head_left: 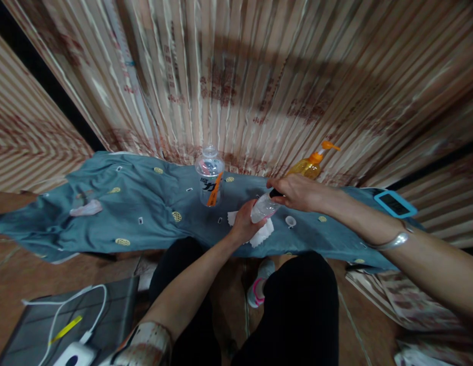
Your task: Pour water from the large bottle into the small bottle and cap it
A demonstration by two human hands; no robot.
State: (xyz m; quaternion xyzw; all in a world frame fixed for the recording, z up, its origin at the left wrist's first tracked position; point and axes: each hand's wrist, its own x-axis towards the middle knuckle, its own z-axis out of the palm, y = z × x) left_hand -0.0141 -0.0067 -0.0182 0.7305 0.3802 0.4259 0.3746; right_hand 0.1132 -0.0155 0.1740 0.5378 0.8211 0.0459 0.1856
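My left hand (244,222) is wrapped round the lower end of a small clear bottle (263,207), tilted over a white tissue (264,233) on the blue-grey cloth (145,213). My right hand (295,192) is closed on the bottle's dark top end. A small white cap (290,221) lies on the cloth just right of the tissue. A clear plastic bottle with an orange label (209,178) stands upright a little behind and left of my hands.
An orange pump bottle (311,163) stands at the back against the striped curtain (259,76). A crumpled tissue (87,208) lies at the cloth's left. A blue-framed device (395,203) sits at the right edge. A grey case with a white cable (74,317) lies on the floor at the lower left.
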